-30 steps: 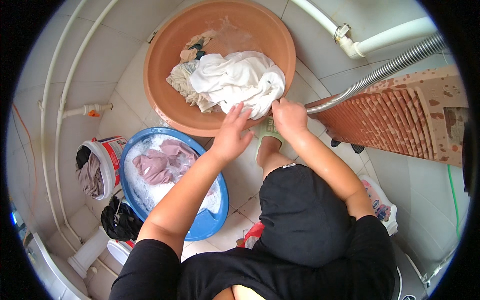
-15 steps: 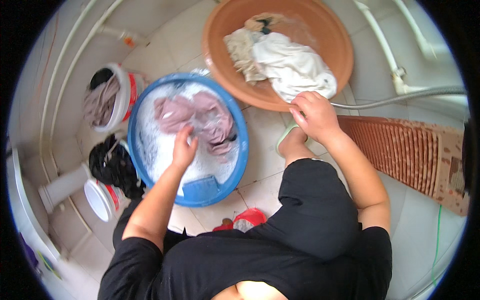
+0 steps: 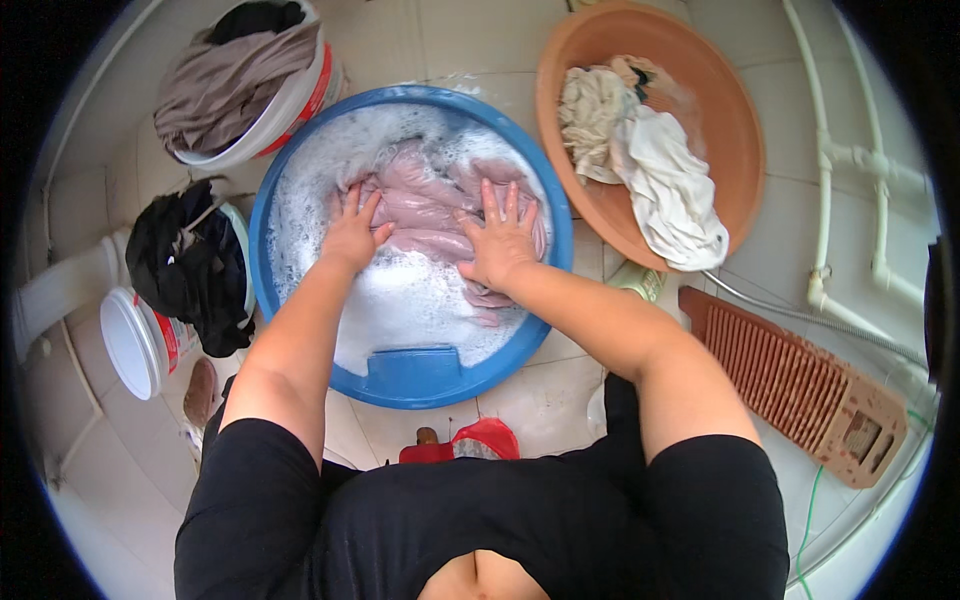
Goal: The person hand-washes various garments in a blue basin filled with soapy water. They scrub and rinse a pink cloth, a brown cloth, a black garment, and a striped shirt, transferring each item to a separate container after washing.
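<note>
Both of your hands are in the round blue plastic basin (image 3: 560,215), lying palm down on the wet pink garment (image 3: 415,205). Your left hand (image 3: 350,235) touches the left part of this cloth, with the fingers a little parted. Your right hand (image 3: 500,243) lies on its right part, with the fingers spread wide. Neither hand is closed around the fabric; how strongly you press, I cannot tell.

The pink garment is in the upper half of the basin, partly under water, and thick white foam (image 3: 400,310) is below it, near your forearms. To the right stands the orange-brown plastic tub (image 3: 690,55), which contains a white cloth (image 3: 668,185) and a crumpled cream cloth (image 3: 590,115). To the left, a black garment (image 3: 190,265) hangs just beside the basin.
</note>
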The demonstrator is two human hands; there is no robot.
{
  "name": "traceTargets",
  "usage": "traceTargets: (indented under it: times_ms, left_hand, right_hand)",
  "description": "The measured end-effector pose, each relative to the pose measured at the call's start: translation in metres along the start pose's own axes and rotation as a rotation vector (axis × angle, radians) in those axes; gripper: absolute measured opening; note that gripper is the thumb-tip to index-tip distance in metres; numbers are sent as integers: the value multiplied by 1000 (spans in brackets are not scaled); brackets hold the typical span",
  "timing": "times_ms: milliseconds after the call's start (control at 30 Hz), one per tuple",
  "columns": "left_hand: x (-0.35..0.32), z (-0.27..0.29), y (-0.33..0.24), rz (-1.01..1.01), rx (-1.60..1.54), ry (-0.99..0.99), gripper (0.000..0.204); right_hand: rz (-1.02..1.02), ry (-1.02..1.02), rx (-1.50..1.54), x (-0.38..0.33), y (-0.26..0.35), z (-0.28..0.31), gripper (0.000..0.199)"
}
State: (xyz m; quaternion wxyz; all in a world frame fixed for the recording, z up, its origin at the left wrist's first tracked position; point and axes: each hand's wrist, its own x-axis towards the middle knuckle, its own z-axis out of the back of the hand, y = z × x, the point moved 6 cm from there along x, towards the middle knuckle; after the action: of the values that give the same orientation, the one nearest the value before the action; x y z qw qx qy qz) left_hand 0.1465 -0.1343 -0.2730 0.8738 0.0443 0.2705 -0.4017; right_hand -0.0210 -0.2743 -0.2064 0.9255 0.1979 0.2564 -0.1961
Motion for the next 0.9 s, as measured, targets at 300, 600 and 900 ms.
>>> traceTargets:
  times_ms: [300,600,900]
  left_hand:
    - [9,-38,48,206,-408,372,49]
    - [5,13,23,257,-174,313,47]
    - [-69,19,-46,-499,-104,334,82]
  right_hand:
    - [-14,100,185,86,-9,-66,51]
    - [20,-111,250,110,27,-9,22]
    - [250,166,230,-19,74,-29,39]
